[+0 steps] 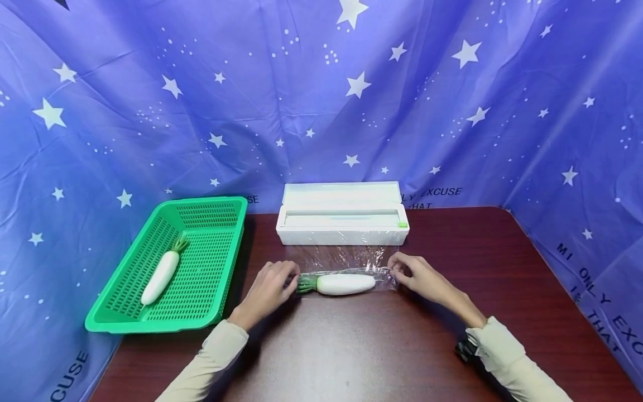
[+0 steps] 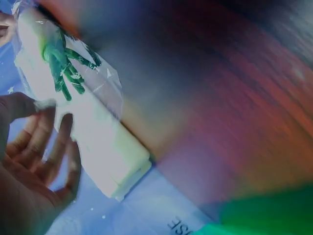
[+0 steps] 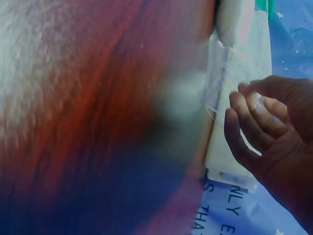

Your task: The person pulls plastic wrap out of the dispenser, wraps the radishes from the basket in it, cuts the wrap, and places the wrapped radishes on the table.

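A white radish with green stalks lies on the table, its stalk end to the left. Clear plastic wrap stretches from the white dispenser box down to the radish and partly covers it. Beside the stalks my left hand pinches the film between thumb and index finger; the left wrist view shows its other fingers loosely bent. At the root end, my right hand pinches the opposite side of the film. In the right wrist view the right thumb and index fingertips meet on it.
A green plastic basket stands on the left of the table with another white radish inside. The dispenser's lid is raised, and a small green piece sits at its right end. Behind hangs a blue star-patterned cloth.
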Demonstrator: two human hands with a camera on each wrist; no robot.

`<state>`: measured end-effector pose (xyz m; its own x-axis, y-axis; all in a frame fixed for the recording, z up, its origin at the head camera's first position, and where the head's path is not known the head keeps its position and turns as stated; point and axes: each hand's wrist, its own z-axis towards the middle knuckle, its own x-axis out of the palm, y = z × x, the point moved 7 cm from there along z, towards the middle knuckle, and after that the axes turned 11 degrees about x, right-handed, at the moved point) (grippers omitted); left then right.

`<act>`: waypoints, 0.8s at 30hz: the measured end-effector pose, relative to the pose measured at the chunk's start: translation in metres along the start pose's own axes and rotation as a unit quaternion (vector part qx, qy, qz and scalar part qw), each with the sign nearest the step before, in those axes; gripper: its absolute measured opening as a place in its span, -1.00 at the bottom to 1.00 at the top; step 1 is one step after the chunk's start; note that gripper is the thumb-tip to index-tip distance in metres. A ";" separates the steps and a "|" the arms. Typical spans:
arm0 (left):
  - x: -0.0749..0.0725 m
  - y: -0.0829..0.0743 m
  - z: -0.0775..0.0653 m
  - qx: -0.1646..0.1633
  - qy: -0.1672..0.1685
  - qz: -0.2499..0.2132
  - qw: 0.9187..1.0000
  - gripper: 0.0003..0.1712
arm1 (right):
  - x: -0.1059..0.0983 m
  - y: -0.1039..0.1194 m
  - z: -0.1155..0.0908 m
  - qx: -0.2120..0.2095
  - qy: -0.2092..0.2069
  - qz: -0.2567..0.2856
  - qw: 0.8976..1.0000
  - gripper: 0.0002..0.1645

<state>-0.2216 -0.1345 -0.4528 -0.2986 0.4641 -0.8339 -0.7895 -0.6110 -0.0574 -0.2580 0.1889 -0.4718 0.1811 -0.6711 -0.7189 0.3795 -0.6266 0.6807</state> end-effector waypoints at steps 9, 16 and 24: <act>0.016 0.014 0.002 -0.091 0.006 -0.014 0.996 -0.93 | 0.007 -0.002 0.006 0.042 -0.036 -0.013 0.998 -0.79; 0.015 0.011 0.004 -0.064 -0.036 0.016 0.997 -0.87 | 0.007 -0.002 0.005 0.043 -0.068 -0.022 0.997 -0.75; 0.006 -0.037 0.007 0.065 -0.111 0.048 0.991 -0.69 | 0.004 0.016 -0.003 -0.023 -0.125 -0.113 0.986 -0.80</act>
<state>-0.1981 -0.1051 -0.4520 -0.4746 0.5469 -0.6897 -0.8102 -0.5777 0.0994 -0.2485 0.1772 -0.4640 -0.1389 -0.5971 -0.7900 0.4259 -0.7563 0.4967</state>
